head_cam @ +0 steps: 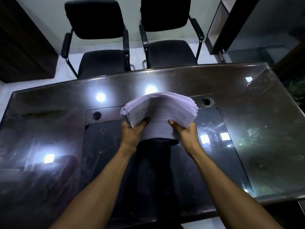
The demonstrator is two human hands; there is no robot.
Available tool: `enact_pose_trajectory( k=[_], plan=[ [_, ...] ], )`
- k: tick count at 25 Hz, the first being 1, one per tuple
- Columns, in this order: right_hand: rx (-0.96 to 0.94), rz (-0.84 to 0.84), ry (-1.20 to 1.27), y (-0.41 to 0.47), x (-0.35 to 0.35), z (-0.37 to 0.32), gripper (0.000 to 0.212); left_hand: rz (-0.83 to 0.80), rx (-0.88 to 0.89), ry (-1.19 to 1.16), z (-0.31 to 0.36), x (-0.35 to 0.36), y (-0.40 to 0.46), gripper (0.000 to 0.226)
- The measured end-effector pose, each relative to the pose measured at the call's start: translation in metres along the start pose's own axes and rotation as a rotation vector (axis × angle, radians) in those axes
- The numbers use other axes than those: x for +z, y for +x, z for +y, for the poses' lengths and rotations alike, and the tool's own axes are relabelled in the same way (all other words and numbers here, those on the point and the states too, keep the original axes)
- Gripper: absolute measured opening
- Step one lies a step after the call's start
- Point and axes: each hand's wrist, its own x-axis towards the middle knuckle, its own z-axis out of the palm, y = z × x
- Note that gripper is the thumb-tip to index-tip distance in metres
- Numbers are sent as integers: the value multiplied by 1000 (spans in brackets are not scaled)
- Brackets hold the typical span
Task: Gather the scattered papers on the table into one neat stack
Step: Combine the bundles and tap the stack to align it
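Two forearms reach out over the glossy bench point(49, 123). The left hand point(132, 131) and right hand point(186, 131) each pinch the near edge of the paper stack point(161, 109), thumbs on top. The stack is held above the bench centre, extends away from both grips, its long axis left-to-right, sheet edges fanned unevenly. Beyond stand two black chairs point(99, 30).

Both hands, left point(132, 133), right point(185, 132), grip paper stack point(161, 109), seemingly lifted above glossy table point(49, 129).
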Motion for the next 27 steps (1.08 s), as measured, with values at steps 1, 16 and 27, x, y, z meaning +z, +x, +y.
enact_pose_trajectory(
  k=[1,16,27],
  plan=[
    [-17,2,5,0,0,-3,16,1,11,-19,5,1,-2,37],
    [30,-43,-54,2,-27,2,18,-117,-106,109,0,-12,-3,39],
    [14,-132,-50,2,-40,-1,14,-159,103,90,51,-22,-20,52]
  ],
)
